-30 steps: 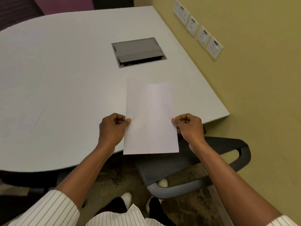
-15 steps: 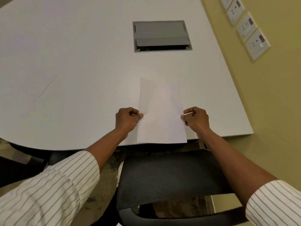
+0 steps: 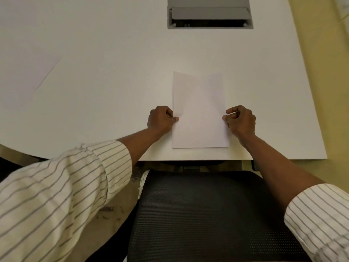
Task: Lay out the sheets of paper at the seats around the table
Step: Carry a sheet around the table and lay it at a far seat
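Observation:
A white sheet of paper (image 3: 199,114) lies on the white table (image 3: 113,53), its near edge close to the table's front edge, in front of a black mesh chair (image 3: 207,214). My left hand (image 3: 160,120) pinches the sheet's left edge and my right hand (image 3: 240,120) pinches its right edge, both with fingers curled. The far part of the sheet bows up slightly. Another white sheet (image 3: 28,76) lies flat on the table at the far left, faint against the surface.
A grey cable hatch (image 3: 209,12) is set into the table beyond the sheet. A yellow wall (image 3: 332,91) runs along the table's right side. Patterned floor shows under the table's edge beside the chair.
I have leaned in over the chair. Both hands have carried the sheet forward from over the table's edge and lowered it onto the tabletop.

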`<move>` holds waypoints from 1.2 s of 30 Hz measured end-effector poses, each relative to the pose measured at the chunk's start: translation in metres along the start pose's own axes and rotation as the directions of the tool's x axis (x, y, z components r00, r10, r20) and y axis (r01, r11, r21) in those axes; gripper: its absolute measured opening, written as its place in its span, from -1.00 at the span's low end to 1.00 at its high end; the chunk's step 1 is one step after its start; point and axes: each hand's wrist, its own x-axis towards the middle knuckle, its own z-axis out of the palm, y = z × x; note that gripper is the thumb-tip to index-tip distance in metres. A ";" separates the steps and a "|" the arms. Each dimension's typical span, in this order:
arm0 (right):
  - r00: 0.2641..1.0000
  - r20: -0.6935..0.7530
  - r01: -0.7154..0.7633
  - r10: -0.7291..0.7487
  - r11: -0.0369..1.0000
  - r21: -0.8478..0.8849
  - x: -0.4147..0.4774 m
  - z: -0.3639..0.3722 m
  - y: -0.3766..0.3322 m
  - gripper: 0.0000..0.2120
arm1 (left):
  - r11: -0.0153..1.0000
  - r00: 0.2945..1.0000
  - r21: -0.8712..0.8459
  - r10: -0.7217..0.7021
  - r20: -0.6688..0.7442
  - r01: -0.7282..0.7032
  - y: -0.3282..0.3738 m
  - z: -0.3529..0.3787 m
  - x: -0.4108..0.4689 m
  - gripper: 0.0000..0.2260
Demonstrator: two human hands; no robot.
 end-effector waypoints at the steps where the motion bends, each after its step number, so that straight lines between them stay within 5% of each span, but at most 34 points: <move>1: 1.000 -0.005 0.006 -0.006 1.000 -0.001 0.004 0.003 0.002 -0.85 | 1.000 1.000 0.021 0.007 -0.001 -0.007 0.001 0.001 0.005 -0.79; 10: 0.995 -0.097 0.032 -0.036 0.999 -0.044 0.030 0.013 -0.001 -0.82 | 0.984 1.000 0.181 0.000 -0.028 0.005 0.021 0.009 0.030 -0.78; 36: 0.995 -0.081 0.049 -0.055 0.997 -0.066 0.046 0.015 0.008 -0.79 | 0.984 0.999 0.179 -0.005 -0.053 0.014 0.018 0.013 0.034 -0.77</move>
